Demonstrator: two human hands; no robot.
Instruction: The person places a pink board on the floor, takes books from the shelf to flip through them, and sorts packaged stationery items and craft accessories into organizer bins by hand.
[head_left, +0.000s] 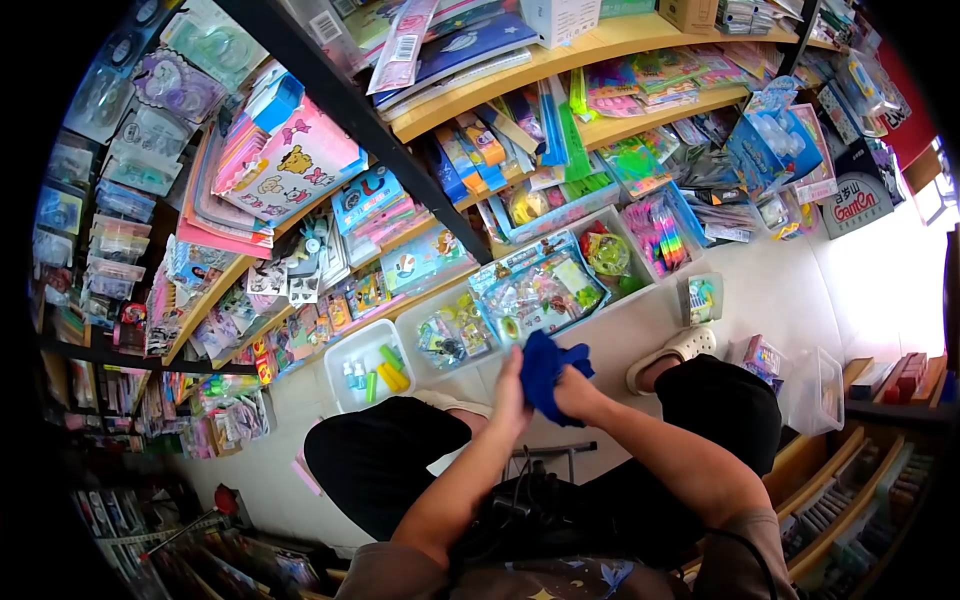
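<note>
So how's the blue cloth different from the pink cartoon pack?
The blue cloth is crumpled; the pink cartoon pack is flat-faced. The cloth looks plain; the pack has printed characters. The cloth is at the left hand and right hand; the pack sits on the shelving.

"Ganten" can be read in pale letters on the dark box [858, 212] at the right, with Chinese characters set above it. Dark lettering is borne by the red panel [893, 82] but cannot be made out. A barcode is shown on the pink packet [403, 45]; its digits are too small.
</note>
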